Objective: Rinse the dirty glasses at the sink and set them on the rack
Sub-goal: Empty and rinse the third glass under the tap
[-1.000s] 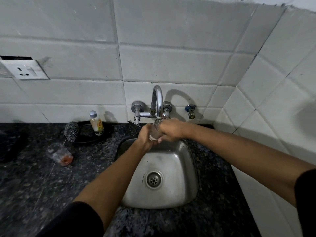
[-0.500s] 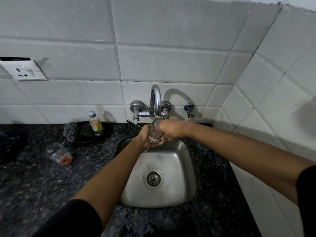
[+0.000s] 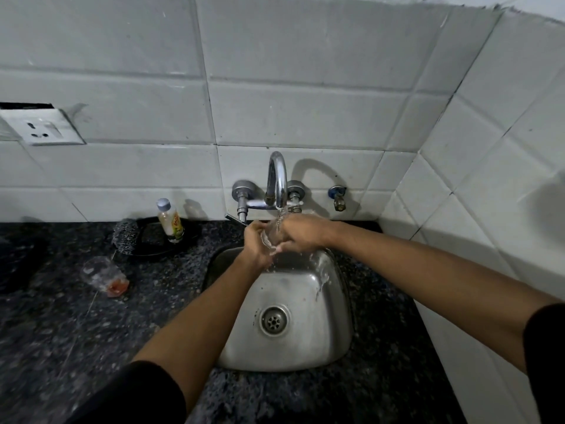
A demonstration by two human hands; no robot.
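Note:
A clear glass point(image 3: 269, 237) is under the chrome tap point(image 3: 277, 179), over the far end of the steel sink point(image 3: 308, 347). My left hand point(image 3: 255, 244) grips its left side. My right hand point(image 3: 301, 234) covers its right side and rim. Water runs from the spout onto the glass and hands and splashes into the basin. Most of the glass is hidden by my fingers. A second glass point(image 3: 104, 275) with a reddish residue lies tilted on the dark counter, left of the sink.
A small bottle point(image 3: 170, 220) stands on a black dish point(image 3: 166, 243) with a steel scrubber point(image 3: 126, 235) behind the sink's left corner. A wall socket point(image 3: 42, 130) sits at the upper left. Tiled walls close the back and right. A dark object point(image 3: 18, 261) is at the far left.
Both hands have stayed on the glass under the tap, shifting it slightly. Water now visibly runs and splashes into the sink.

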